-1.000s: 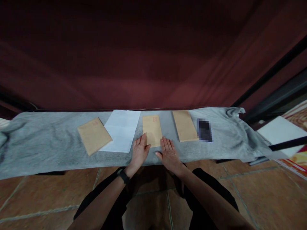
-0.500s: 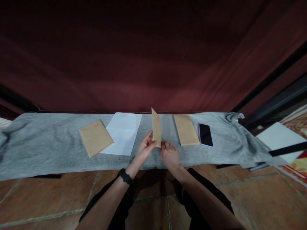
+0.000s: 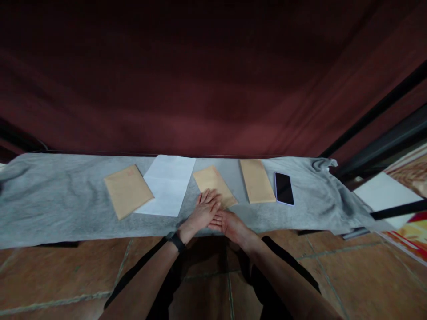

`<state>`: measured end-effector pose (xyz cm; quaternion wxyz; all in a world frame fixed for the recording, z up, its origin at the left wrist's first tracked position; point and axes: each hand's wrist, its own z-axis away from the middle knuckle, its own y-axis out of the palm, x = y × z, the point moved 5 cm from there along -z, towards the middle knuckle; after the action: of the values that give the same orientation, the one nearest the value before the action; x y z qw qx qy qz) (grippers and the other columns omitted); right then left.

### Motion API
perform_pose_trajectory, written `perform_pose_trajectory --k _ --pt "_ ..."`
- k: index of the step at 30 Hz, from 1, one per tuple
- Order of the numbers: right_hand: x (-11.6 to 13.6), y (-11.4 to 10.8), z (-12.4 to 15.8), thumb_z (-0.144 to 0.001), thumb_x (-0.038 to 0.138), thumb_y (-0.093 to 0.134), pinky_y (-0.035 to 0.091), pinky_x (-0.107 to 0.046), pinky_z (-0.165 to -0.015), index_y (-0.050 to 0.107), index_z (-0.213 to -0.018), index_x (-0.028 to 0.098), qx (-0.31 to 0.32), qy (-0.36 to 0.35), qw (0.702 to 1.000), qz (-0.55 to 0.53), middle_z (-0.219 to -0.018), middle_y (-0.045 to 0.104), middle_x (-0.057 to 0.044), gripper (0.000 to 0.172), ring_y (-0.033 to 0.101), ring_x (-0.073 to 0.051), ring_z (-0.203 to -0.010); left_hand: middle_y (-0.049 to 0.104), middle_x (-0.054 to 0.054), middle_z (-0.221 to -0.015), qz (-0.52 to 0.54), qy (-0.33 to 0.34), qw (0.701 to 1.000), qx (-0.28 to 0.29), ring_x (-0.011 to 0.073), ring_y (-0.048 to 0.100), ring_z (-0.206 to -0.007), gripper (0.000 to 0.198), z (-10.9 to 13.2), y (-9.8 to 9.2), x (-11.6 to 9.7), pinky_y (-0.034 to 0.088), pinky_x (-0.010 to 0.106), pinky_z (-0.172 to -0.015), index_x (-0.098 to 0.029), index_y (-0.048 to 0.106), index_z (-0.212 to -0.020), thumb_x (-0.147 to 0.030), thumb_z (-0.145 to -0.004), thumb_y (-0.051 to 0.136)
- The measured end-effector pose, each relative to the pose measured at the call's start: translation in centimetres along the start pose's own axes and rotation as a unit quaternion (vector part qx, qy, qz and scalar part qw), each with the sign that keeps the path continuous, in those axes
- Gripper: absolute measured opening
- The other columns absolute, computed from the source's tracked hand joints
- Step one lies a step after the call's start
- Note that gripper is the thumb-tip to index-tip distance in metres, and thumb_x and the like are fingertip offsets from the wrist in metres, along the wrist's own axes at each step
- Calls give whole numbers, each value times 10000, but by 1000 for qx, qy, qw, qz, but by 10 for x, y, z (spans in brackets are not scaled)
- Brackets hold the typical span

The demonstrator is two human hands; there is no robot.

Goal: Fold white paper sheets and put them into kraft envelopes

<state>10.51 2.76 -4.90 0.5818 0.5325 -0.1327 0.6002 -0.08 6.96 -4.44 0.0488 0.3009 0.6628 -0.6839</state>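
Observation:
A brown paper envelope (image 3: 215, 178) lies at a slant in the middle of the grey cloth. My left hand (image 3: 206, 210) rests flat over its near left part, fingers stretched out. Just to the right, my right hand (image 3: 230, 224) is turned partly palm up at the near edge of the envelope, its fingers extended and partly under my left hand. Neither hand grips anything. Left of the envelope lies a white sheet of paper (image 3: 170, 182), with a second brown envelope (image 3: 128, 191) overlapping its corner. To the right is a stack or pack of brown envelopes (image 3: 257, 181).
A dark-screened phone (image 3: 284, 189) in a light purple case lies at the right. The grey cloth (image 3: 66, 195) covers a long narrow bench against a dark red wall (image 3: 213, 102). Tiled floor (image 3: 66, 271) shows below. A white board (image 3: 387, 191) leans behind a dark bar at far right.
The middle envelope was held upright between my hands; now it lies flat, slanted, on the cloth. My left hand has opened onto it, and my right hand has turned over and moved nearer.

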Motion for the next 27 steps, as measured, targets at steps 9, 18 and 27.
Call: perform_pose_trajectory --k 9,18,27 --pt "42 -22 4 -1000 321 418 577 -332 -834 713 -953 216 -97 -163 889 418 -919 758 -54 317 704 -188 -852 413 64 -1599 -34 59 998 8 186 339 -1495 479 0 -8 15 249 458 -1240 -255 494 -1472 -259 -1021 335" --pt "23 -38 0 -1012 241 413 339 -515 -1193 407 -1511 52 -220 -269 610 712 -1578 398 -210 533 378 -306 -1471 350 105 -1627 -102 16 995 3 222 280 -1522 576 -47 -4 26 191 444 -1254 -158 364 -1551 -375 -1028 258" --pt "41 -48 5 -995 344 515 339 -456 -1209 447 -1502 133 -89 -250 596 758 -1572 431 -151 554 411 -262 -1457 373 98 -1616 -108 -27 993 -29 249 292 -1515 572 -136 -12 41 210 471 -1238 -166 414 -1525 -378 -1026 233"
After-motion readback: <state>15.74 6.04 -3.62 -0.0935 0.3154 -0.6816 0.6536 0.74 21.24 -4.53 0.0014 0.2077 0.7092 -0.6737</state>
